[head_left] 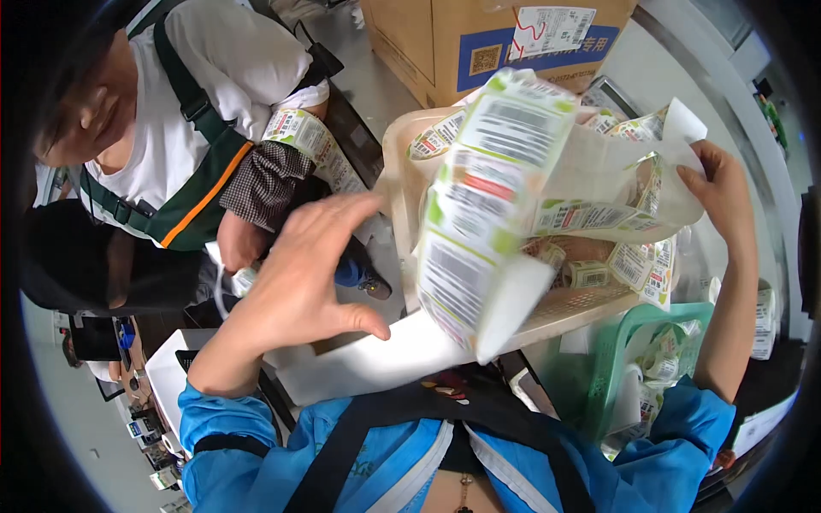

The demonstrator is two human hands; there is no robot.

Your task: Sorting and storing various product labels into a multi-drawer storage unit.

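Note:
My right hand [725, 192] pinches the end of a long strip of labels [492, 197] at the right. The strip is white with green edges, barcodes and red bars. From that hand it runs leftward over a beige plastic basket [396, 188], then hangs in a blurred loop in front of me. My left hand [312, 274] is raised left of the strip, fingers stretched out and thumb apart, touching nothing. More label rolls and loose strips [629, 265] lie inside the beige basket, partly covered by the strip.
Behind the basket stands a cardboard box [410, 51]. A green basket [629, 321] with label rolls is at my right. On the left a co-worker sits close by, a strip of labels [312, 141] over the checked sleeve [269, 175]. A white surface [368, 363] lies below my left hand.

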